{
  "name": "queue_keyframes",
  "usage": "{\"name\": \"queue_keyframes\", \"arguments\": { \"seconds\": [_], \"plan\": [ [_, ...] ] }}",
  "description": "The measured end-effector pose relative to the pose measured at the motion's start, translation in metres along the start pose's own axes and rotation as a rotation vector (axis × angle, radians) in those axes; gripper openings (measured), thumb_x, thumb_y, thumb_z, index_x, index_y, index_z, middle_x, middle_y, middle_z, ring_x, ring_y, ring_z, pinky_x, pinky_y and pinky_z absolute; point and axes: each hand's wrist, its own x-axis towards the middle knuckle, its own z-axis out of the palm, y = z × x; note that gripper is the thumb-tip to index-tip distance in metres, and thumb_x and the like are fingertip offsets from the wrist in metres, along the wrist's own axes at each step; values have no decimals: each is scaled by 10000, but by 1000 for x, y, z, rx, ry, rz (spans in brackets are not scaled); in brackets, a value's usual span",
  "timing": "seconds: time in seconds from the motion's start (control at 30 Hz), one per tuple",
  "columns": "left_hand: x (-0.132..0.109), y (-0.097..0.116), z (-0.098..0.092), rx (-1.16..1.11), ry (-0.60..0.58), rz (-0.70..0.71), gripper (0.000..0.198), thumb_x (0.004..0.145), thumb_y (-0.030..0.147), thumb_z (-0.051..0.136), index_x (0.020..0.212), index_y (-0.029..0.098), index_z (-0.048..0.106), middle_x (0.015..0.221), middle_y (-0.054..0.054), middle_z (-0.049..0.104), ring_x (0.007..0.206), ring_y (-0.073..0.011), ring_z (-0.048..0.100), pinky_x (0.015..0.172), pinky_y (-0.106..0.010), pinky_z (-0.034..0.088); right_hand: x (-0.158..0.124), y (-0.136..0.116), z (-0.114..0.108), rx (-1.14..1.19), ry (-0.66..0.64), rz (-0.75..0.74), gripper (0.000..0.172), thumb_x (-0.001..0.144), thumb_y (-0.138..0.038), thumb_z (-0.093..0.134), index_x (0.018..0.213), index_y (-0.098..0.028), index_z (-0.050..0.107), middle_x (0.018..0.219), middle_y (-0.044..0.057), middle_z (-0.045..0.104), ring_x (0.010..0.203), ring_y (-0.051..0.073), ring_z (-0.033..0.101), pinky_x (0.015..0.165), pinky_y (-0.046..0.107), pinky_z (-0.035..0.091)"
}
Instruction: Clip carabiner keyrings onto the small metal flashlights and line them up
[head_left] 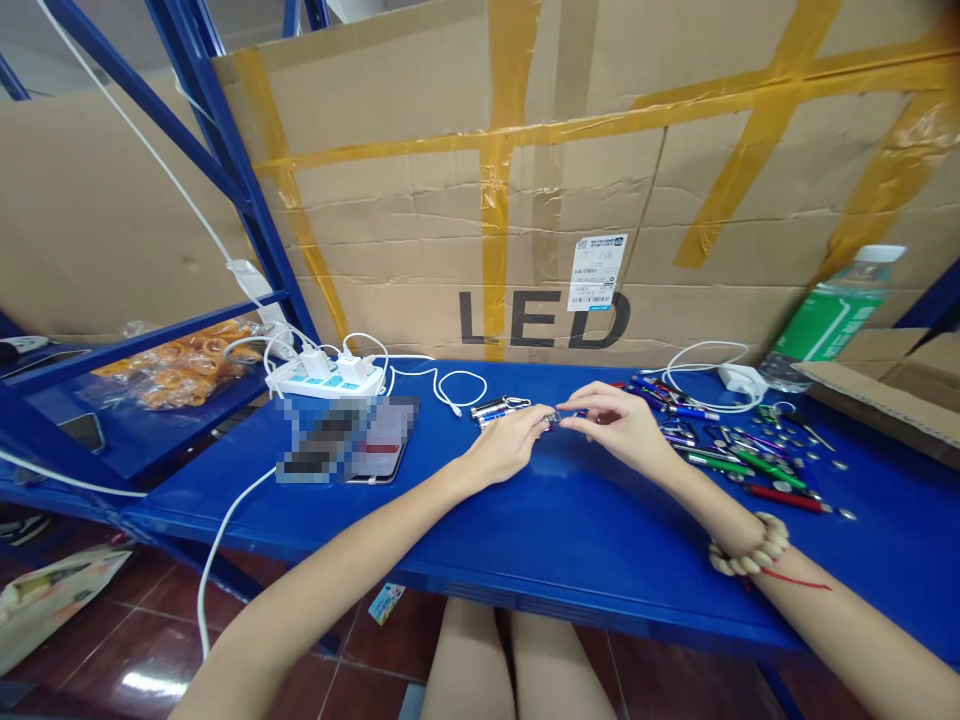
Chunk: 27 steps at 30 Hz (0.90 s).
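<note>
Over the middle of the blue table, my left hand [514,440] is closed around a small metal flashlight [553,420]; only its silver end shows past the fingertips. My right hand [619,425] meets it from the other side, thumb and forefinger pinched at that end. Whether a smaller part sits between those fingertips is too small to tell. Just behind my left hand lie silver and blue metal tubes with a carabiner clip [500,408]. To the right of my right hand spreads a pile of coloured metal tubes [720,460], with several small round silver pieces among them.
A white power strip [326,380] with plugs and cables stands at the back left, near a phone [379,455]. A large taped cardboard box [420,240] walls off the back. A green-labelled bottle [832,315] and an open carton [885,410] stand at right.
</note>
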Motion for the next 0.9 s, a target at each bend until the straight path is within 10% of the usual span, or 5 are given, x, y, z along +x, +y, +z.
{"name": "queue_keyframes", "arguments": {
  "seconds": [0.9],
  "plan": [
    [-9,-7,3,201,-116,125,185,907,196,388,975,127,545,966,-80,638,897,-187,592,795,-288,458,-9,3,12,78,-184,218,395,565,-509,710,541,-129,606,744,50,565,397,31,449,371,196,388]
  ]
}}
